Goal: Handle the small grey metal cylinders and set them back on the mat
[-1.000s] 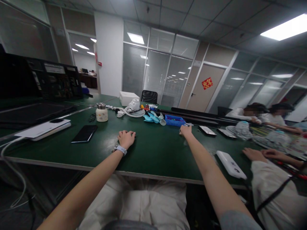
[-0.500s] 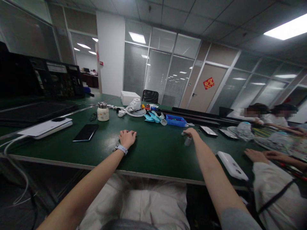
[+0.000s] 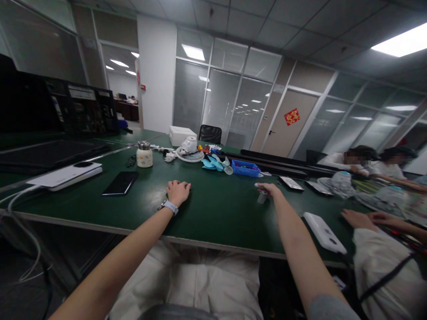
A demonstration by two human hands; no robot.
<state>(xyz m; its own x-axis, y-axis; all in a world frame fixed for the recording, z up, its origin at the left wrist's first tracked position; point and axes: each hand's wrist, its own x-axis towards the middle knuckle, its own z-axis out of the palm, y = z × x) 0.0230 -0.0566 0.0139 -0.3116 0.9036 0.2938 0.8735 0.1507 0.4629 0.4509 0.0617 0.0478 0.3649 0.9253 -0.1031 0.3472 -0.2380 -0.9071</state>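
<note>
My left hand [image 3: 178, 192] rests on the green table with its fingers apart and slightly bent, holding nothing; a pale-strapped watch [image 3: 171, 206] is on that wrist. To its left lies a black phone [image 3: 120, 183]. Farther right, my right hand [image 3: 269, 190] has its fingers closed around the upper part of a small grey cylinder [image 3: 262, 198], whose lower end shows beneath them at the tabletop. The fingers hide the rest, so its kind cannot be made out. Beyond this hand are a blue basket [image 3: 246, 174] and light-blue fan blades [image 3: 213, 163].
A cream jar [image 3: 144, 159], a white fan part [image 3: 189, 153] and a white box [image 3: 182, 135] stand toward the back. A white device [image 3: 324, 233] lies right of my arm, near another person's hand [image 3: 356, 218]. Tablet-like white slabs [image 3: 65, 176] with cables lie left.
My right hand has dropped slightly toward the tabletop over the small grey cylinder. My left hand stays where it was; the whole view has shifted a little.
</note>
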